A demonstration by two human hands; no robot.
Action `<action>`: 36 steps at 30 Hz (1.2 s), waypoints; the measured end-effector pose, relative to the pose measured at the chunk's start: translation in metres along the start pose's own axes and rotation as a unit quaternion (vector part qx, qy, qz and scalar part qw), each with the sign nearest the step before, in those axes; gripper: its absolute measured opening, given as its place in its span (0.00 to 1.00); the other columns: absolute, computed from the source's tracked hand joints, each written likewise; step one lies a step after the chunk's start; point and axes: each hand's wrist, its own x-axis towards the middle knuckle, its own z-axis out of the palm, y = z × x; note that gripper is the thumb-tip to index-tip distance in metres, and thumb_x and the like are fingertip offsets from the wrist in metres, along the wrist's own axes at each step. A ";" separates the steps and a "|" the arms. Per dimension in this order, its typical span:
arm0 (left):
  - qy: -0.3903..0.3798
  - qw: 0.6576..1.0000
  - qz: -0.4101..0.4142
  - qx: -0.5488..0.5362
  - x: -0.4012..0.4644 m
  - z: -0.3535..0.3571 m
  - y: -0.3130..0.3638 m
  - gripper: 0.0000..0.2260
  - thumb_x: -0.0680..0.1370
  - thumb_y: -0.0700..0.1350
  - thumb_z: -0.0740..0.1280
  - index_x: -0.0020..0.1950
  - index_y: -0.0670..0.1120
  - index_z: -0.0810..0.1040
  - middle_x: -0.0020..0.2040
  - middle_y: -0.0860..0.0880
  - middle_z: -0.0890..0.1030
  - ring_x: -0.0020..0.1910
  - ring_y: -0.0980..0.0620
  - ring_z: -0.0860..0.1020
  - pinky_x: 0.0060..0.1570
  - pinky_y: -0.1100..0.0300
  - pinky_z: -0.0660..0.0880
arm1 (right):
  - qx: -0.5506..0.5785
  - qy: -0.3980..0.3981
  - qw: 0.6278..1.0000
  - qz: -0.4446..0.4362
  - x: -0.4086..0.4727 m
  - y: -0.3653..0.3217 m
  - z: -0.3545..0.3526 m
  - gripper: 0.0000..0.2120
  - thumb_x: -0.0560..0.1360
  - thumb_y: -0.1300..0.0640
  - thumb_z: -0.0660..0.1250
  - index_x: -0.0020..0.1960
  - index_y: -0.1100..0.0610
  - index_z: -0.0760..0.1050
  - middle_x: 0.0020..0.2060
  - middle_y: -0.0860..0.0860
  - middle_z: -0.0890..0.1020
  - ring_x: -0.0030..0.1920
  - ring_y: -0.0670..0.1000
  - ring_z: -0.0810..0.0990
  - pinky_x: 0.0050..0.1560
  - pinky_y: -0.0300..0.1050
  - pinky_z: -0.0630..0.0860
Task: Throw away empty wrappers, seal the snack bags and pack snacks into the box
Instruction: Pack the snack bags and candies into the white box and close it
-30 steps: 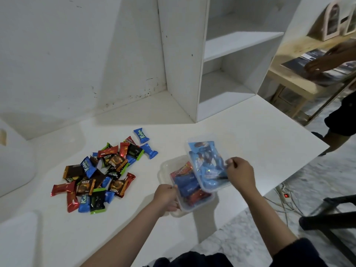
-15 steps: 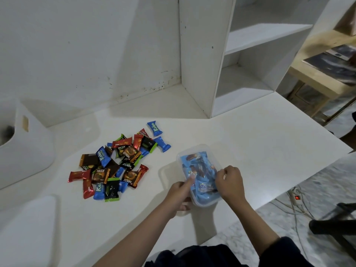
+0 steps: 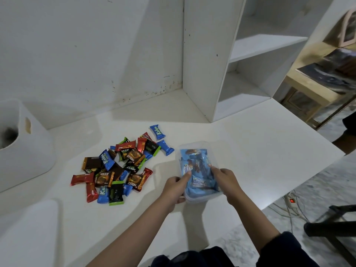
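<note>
My left hand (image 3: 174, 186) grips the near-left edge of the clear plastic box (image 3: 198, 171), thumb on top; my right hand (image 3: 225, 180) pinches its right rim, fingers down on what looks like a lid, though the clear plastic makes that hard to confirm. The box sits on the white counter (image 3: 260, 151), packed with blue snack packs. I judge it light, thin-walled and flexy, so I'd hold it by the stiffer rim corners, not the middle. Left of it lies the loose pile of wrapped snacks (image 3: 119, 168): small, light, crinkly and slippery, best pinched by their crimped ends.
</note>
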 end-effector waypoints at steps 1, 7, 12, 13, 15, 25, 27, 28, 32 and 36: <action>0.013 1.000 0.011 -0.004 -0.003 -0.010 0.005 0.17 0.75 0.60 0.65 0.49 0.46 0.77 0.47 0.48 0.83 0.44 0.50 0.80 0.43 0.56 0.76 | 0.010 -0.011 1.000 0.000 -0.005 -0.010 0.007 0.30 0.73 0.43 0.63 0.49 0.73 0.73 0.51 0.68 0.80 0.47 0.64 0.81 0.42 0.47 0.71; 0.082 0.993 0.040 -0.077 -0.033 -0.101 0.037 0.20 0.73 0.62 0.66 0.57 0.50 0.75 0.52 0.50 0.81 0.51 0.49 0.79 0.54 0.50 0.77 | 0.046 -0.071 0.996 -0.020 -0.034 -0.079 0.085 0.18 0.71 0.43 0.66 0.40 0.59 0.76 0.47 0.66 0.81 0.41 0.56 0.75 0.41 0.49 0.69; 0.148 0.981 0.064 -0.110 -0.075 -0.205 0.067 0.12 0.75 0.51 0.62 0.50 0.45 0.78 0.45 0.44 0.83 0.42 0.44 0.81 0.42 0.53 0.77 | 0.055 -0.142 0.986 -0.065 -0.071 -0.147 0.176 0.13 0.71 0.45 0.66 0.42 0.55 0.75 0.51 0.56 0.80 0.50 0.57 0.79 0.50 0.51 0.75; 0.162 0.977 0.075 -0.119 -0.084 -0.226 0.072 0.10 0.75 0.49 0.62 0.48 0.45 0.78 0.43 0.44 0.82 0.40 0.45 0.80 0.43 0.53 0.77 | 0.049 -0.153 0.984 -0.079 -0.078 -0.159 0.196 0.14 0.71 0.43 0.66 0.43 0.55 0.76 0.50 0.56 0.80 0.49 0.57 0.79 0.48 0.50 0.75; 0.193 0.968 0.101 -0.126 -0.101 -0.268 0.080 0.08 0.75 0.49 0.61 0.46 0.46 0.76 0.42 0.46 0.81 0.38 0.47 0.79 0.42 0.55 0.75 | 0.036 -0.178 0.977 -0.112 -0.094 -0.184 0.234 0.17 0.73 0.42 0.65 0.45 0.58 0.77 0.42 0.55 0.78 0.42 0.55 0.78 0.40 0.46 0.72; 0.331 0.925 0.139 -0.127 -0.164 -0.468 0.105 0.12 0.74 0.53 0.66 0.47 0.45 0.76 0.42 0.45 0.78 0.39 0.47 0.75 0.38 0.57 0.73 | 0.026 -0.328 0.933 -0.146 -0.170 -0.291 0.409 0.18 0.72 0.50 0.65 0.56 0.62 0.74 0.41 0.56 0.81 0.32 0.53 0.76 0.33 0.42 0.71; 0.341 0.920 0.135 -0.136 -0.171 -0.503 0.109 0.10 0.73 0.53 0.67 0.43 0.46 0.74 0.41 0.45 0.78 0.38 0.48 0.75 0.38 0.58 0.73 | 0.039 -0.364 0.922 -0.126 -0.183 -0.308 0.439 0.12 0.73 0.56 0.66 0.52 0.62 0.75 0.42 0.57 0.82 0.36 0.54 0.81 0.34 0.42 0.76; 0.347 0.918 0.130 -0.139 -0.172 -0.520 0.110 0.10 0.73 0.53 0.67 0.43 0.46 0.74 0.40 0.45 0.77 0.36 0.48 0.75 0.36 0.59 0.73 | 0.042 -0.377 0.918 -0.117 -0.188 -0.315 0.454 0.07 0.73 0.58 0.65 0.49 0.61 0.75 0.40 0.57 0.82 0.35 0.54 0.81 0.32 0.42 0.78; 0.356 0.918 0.094 -0.146 -0.158 -0.576 0.103 0.10 0.74 0.52 0.65 0.43 0.45 0.73 0.38 0.45 0.75 0.33 0.49 0.71 0.34 0.60 0.71 | 0.010 -0.395 0.912 -0.106 -0.186 -0.324 0.516 0.06 0.71 0.60 0.65 0.46 0.60 0.76 0.39 0.57 0.81 0.37 0.55 0.80 0.42 0.48 0.79; 0.365 0.916 0.056 -0.156 -0.122 -0.612 0.085 0.09 0.75 0.50 0.63 0.44 0.45 0.72 0.41 0.44 0.74 0.33 0.49 0.70 0.32 0.60 0.68 | -0.015 -0.386 0.918 -0.089 -0.163 -0.314 0.576 0.15 0.67 0.60 0.65 0.53 0.60 0.77 0.41 0.56 0.83 0.39 0.55 0.82 0.39 0.46 0.79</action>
